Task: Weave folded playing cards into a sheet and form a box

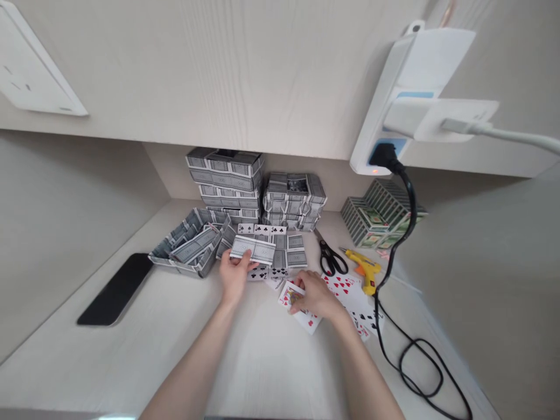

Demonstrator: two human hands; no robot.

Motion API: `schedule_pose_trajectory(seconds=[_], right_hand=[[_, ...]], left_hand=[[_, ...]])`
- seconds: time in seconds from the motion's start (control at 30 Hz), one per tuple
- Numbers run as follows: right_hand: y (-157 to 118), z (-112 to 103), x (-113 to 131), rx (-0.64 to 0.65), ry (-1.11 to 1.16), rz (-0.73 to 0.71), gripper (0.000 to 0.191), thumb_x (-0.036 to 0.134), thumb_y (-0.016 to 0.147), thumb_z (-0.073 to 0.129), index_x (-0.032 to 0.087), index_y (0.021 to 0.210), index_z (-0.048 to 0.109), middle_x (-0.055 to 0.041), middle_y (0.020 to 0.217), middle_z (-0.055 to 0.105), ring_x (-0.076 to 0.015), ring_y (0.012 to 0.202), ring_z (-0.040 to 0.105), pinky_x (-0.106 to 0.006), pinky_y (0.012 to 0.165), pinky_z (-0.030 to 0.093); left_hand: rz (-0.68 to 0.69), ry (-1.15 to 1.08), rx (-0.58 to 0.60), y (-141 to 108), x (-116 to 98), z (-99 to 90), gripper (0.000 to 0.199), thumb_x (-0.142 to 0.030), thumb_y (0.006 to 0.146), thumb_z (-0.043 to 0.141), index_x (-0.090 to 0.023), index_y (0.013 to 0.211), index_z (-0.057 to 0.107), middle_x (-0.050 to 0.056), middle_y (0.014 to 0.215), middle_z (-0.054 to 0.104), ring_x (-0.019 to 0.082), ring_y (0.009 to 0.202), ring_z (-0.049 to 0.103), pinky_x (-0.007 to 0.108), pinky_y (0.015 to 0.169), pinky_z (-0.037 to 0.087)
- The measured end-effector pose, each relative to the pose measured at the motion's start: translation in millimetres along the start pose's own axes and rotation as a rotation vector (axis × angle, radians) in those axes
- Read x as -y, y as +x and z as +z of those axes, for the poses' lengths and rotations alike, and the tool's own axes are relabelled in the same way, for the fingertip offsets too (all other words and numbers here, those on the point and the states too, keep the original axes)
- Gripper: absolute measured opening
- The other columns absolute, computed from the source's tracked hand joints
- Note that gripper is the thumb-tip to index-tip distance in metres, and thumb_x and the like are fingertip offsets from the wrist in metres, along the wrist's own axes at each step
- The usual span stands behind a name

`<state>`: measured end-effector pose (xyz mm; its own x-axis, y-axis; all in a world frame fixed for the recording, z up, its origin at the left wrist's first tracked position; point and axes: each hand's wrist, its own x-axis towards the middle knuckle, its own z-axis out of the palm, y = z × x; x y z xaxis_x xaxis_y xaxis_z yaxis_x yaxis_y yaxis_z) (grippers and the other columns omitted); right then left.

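Observation:
My left hand (235, 273) pinches a strip of joined grey-backed cards (252, 248), tilted above other cards laid on the table. My right hand (311, 294) has its fingers closed on a face-up playing card (289, 294) with a red suit and a picture. Below that hand, another red card (308, 321) lies on the table. Flat grey-backed cards (296, 251) form a panel just behind the hands, with face-up black-suit cards along its edges. An open box made of cards (192, 265), holding folded strips, stands left of my left hand.
Card-built boxes (231, 181) are stacked at the back, beside a second stack (293, 204). Black scissors (331, 259), a yellow glue gun (366, 271), loose cards and a black cable (405, 344) lie right. A phone (116, 290) lies left; a power strip (394, 105) hangs above.

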<state>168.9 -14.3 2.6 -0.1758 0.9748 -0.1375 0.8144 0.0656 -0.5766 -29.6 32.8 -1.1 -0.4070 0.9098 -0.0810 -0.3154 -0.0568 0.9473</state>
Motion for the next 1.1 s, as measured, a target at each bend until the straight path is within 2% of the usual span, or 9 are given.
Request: schedule_pose_trajectory(seconds=[0.17,0.3,0.4,0.5,0.57,0.67,0.8,0.87,1.1], right_hand=[[7,-5,-12,-0.005,0.353,0.053,0.031,0.024,0.045,0.074,0.018,0.071,0.058,0.0055,0.064,0.052,-0.0097,0.058,0.047,-0.021,0.053,0.035],[5,-14,-20,0.039,0.592,0.012,0.024,0.033,0.053,0.073,0.016,0.064,0.060,0.0044,0.055,0.054,-0.0098,0.052,0.048,-0.022,0.050,0.035],[5,-19,-22,0.046,0.880,0.043,0.026,0.039,0.060,0.070,0.015,0.067,0.061,0.0014,0.059,0.060,-0.0106,0.051,0.052,-0.022,0.048,0.038],[12,-15,-22,-0.065,1.257,0.086,0.029,0.040,0.063,0.069,0.017,0.079,0.062,-0.0016,0.074,0.066,-0.0141,0.063,0.060,-0.026,0.059,0.047],[21,-8,-21,-0.177,1.413,0.115,0.028,0.038,0.061,0.071,0.018,0.077,0.061,-0.0013,0.076,0.067,-0.0154,0.067,0.062,-0.028,0.064,0.049],[34,2,-21,-0.213,1.500,0.104,0.029,0.033,0.059,0.073,0.019,0.081,0.060,-0.0017,0.078,0.068,-0.0186,0.071,0.064,-0.032,0.067,0.051],[43,7,-19,-0.156,1.513,0.048,0.031,0.027,0.057,0.073,0.018,0.084,0.059,-0.0028,0.081,0.068,-0.0217,0.077,0.065,-0.036,0.071,0.051],[43,7,-18,-0.117,1.514,0.041,0.030,0.025,0.057,0.073,0.018,0.082,0.058,-0.0026,0.081,0.068,-0.0213,0.077,0.065,-0.036,0.074,0.051],[31,9,-9,-0.105,1.473,0.034,0.033,0.029,0.059,0.071,0.019,0.087,0.056,-0.0027,0.083,0.068,-0.0211,0.079,0.065,-0.036,0.073,0.051]], left_hand=[[-0.020,0.009,0.023,-3,1,2.4,0.038,-0.026,0.060,0.070,-0.016,0.089,0.048,-0.001,0.070,0.063,0.014,0.060,0.063,0.036,0.061,0.057],[-0.070,-0.007,0.045,-9,3,9.2,0.037,-0.025,0.061,0.069,-0.016,0.089,0.046,0.001,0.077,0.063,0.014,0.063,0.063,0.037,0.063,0.057],[-0.101,-0.008,0.089,-12,0,13.9,0.036,-0.024,0.061,0.068,-0.016,0.088,0.045,0.001,0.080,0.063,0.015,0.065,0.064,0.039,0.066,0.057],[-0.146,-0.015,0.137,-15,-6,16.5,0.036,-0.020,0.061,0.068,-0.016,0.088,0.044,0.002,0.083,0.063,0.016,0.069,0.065,0.041,0.068,0.057],[-0.184,-0.007,0.177,-16,-10,16.5,0.036,-0.017,0.061,0.068,-0.016,0.087,0.044,0.002,0.083,0.063,0.016,0.071,0.065,0.042,0.069,0.056],[-0.212,0.022,0.245,-15,-15,12.5,0.037,-0.016,0.059,0.069,-0.016,0.088,0.045,0.002,0.082,0.063,0.016,0.071,0.065,0.040,0.071,0.056],[-0.216,0.022,0.339,-5,-19,0.4,0.039,-0.018,0.059,0.071,-0.016,0.089,0.047,0.003,0.088,0.064,0.017,0.074,0.065,0.039,0.073,0.056],[-0.216,0.020,0.350,-1,-19,-5.7,0.041,-0.018,0.058,0.072,-0.016,0.091,0.047,0.004,0.089,0.064,0.018,0.075,0.065,0.039,0.072,0.056],[-0.231,-0.029,0.356,2,-10,-17.6,0.045,-0.018,0.057,0.073,-0.018,0.094,0.047,0.003,0.091,0.065,0.018,0.076,0.065,0.040,0.072,0.056]])
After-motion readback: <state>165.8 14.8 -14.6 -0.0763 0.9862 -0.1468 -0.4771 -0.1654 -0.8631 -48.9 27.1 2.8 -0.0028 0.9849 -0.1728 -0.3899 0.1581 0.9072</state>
